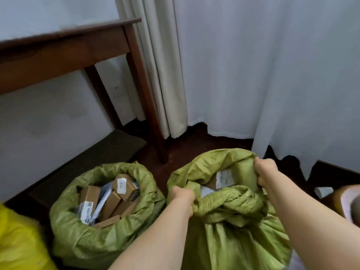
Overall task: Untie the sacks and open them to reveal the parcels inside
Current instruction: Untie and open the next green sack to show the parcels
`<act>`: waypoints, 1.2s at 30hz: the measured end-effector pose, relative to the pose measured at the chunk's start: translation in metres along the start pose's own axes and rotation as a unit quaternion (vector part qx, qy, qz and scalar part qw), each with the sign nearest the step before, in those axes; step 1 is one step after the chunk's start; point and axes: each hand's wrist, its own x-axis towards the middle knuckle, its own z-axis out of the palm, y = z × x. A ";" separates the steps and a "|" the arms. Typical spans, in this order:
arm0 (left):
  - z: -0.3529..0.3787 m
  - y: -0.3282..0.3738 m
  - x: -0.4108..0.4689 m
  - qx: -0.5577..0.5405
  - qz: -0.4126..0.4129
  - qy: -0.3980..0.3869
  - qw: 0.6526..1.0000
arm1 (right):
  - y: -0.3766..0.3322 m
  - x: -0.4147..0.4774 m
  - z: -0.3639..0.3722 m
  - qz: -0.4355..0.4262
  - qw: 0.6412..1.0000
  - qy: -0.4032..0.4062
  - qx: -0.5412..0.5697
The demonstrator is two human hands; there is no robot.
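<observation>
Two green woven sacks stand on the dark floor. The left sack (81,236) has its rim rolled down, and several brown cardboard parcels (124,185) with white labels show inside. The right sack (229,244) is partly open; a labelled parcel (222,180) shows through its mouth. My left hand (183,194) grips the near-left edge of the right sack's mouth. My right hand (266,171) grips the far-right edge of the same mouth, pulling the fabric apart.
A dark wooden table (64,47) stands at the back left, its leg (153,121) reaching the floor just behind the sacks. White curtains (253,75) hang behind. A yellow bag (17,240) lies at the bottom left. A brown object (342,199) sits at the right edge.
</observation>
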 end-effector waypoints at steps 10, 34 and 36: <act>-0.065 0.079 0.092 -0.226 0.001 -0.032 0.974 | -0.026 0.033 -0.042 0.144 0.981 -0.072 0.103; -0.035 0.122 0.147 -0.239 -0.059 -0.196 0.949 | -0.010 0.037 -0.016 0.209 0.975 -0.038 0.065; -0.021 0.128 0.151 -0.325 -0.088 -0.222 0.915 | -0.013 0.034 -0.010 0.204 0.978 -0.032 0.002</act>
